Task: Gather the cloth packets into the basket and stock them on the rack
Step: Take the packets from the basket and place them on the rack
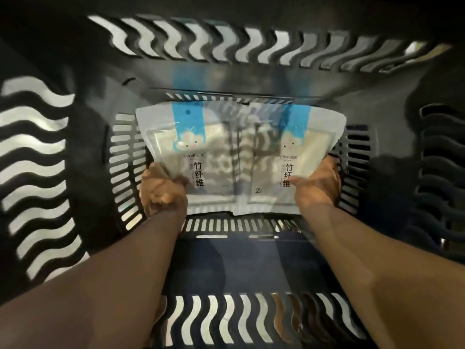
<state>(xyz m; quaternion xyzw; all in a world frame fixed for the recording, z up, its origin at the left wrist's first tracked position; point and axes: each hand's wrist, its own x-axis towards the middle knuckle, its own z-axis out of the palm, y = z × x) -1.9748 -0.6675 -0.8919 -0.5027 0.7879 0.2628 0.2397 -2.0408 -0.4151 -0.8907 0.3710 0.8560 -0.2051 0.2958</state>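
Packets: the left packet [193,147] and right packet [281,149], clear film with blue bands toward 12 o'clock, lie side by side and touching, low in the basket [251,79] at the centre of view
Left hand [163,191]: at 8 o'clock of the pair, fingers curled round the left packet's near corner, gripping it
Right hand [318,182]: at 4 o'clock, fingers straight along the right packet's outer edge, gripping nothing
Why held so: by my judgement the hands bracket the pair from its outer sides so both packets move together; settling in or lifting out, I cannot tell
Surface: dark plastic with a slotted bottom; the slick film will likely slide on it
Room: dim; only pale light through wavy wall slots at 9 and 12 o'clock; no rack in view
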